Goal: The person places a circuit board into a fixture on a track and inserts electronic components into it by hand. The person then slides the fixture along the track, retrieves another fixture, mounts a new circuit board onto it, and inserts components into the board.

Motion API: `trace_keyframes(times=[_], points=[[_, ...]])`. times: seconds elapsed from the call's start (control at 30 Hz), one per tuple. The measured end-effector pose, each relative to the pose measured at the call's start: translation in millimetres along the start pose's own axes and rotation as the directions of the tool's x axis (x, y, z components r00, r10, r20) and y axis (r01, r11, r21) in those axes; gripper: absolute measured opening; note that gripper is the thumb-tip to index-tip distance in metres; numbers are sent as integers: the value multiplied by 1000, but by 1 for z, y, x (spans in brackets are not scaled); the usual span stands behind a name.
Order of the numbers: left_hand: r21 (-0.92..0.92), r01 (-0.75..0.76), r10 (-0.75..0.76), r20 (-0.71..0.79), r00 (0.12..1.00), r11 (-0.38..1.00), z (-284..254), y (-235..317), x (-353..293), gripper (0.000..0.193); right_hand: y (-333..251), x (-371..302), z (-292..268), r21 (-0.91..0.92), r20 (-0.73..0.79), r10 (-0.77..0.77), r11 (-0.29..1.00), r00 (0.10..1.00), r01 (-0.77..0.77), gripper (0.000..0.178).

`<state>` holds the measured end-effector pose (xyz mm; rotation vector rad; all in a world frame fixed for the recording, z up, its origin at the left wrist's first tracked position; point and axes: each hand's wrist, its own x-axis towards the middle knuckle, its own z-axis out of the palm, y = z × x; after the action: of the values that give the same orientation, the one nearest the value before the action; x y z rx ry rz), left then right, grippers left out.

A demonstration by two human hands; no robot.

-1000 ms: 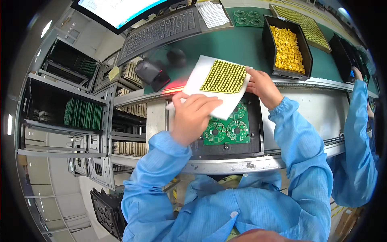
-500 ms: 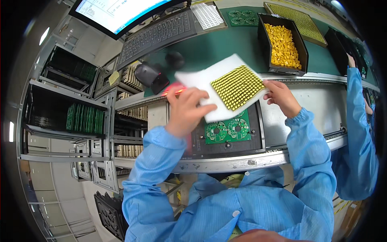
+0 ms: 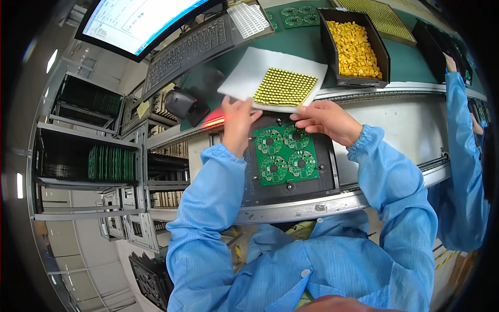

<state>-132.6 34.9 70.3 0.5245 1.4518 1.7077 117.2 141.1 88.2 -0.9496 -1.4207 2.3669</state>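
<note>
A white foam sheet point(image 3: 244, 76) bears neat rows of small yellow parts point(image 3: 286, 86) and lies tilted over the bench's front edge. At its near left edge, the fingers of my left hand point(image 3: 238, 124) are closed on the sheet. My right hand point(image 3: 330, 122) pinches the near edge farther right, thumb uppermost. Just below both hands, a green circuit board point(image 3: 285, 154) with several round sections sits in a dark fixture point(image 3: 327, 182). The sheet's far underside is hidden.
A black bin point(image 3: 385, 57) of loose yellow parts stands behind to the right. Left of the sheet are a scanner point(image 3: 182, 105), a keyboard point(image 3: 189, 52) and a monitor point(image 3: 135, 23). A rack point(image 3: 88, 127) holds boards at far left. Another person's sleeve point(image 3: 460, 156) is at right.
The foam sheet has moved away from me and turned, uncovering more of the circuit board. My right hand has come inward, and both hands now grip the sheet's near edge.
</note>
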Motion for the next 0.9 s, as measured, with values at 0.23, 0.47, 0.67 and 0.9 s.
trace_keyframes(times=[0.23, 0.47, 0.67, 0.9], points=[[462, -251, 284, -2, 959, 851, 22, -8, 47, 89, -10, -3, -6, -577, 181, -62, 802, 981, 157, 27], [670, -470, 467, 203, 861, 575, 26, -12, 115, 86, 18, 6, -35, -973, 152, -821, -27, 550, 229, 43], [843, -528, 466, 427, 775, 104, 61, 1, 33, 111, 19, 30, -44, -979, 168, -802, -67, 573, 193, 71], [937, -349, 211, 333, 919, 38, 5, 5, 51, 94, 24, 46, -33, -978, 209, -771, -169, 601, 124, 83]])
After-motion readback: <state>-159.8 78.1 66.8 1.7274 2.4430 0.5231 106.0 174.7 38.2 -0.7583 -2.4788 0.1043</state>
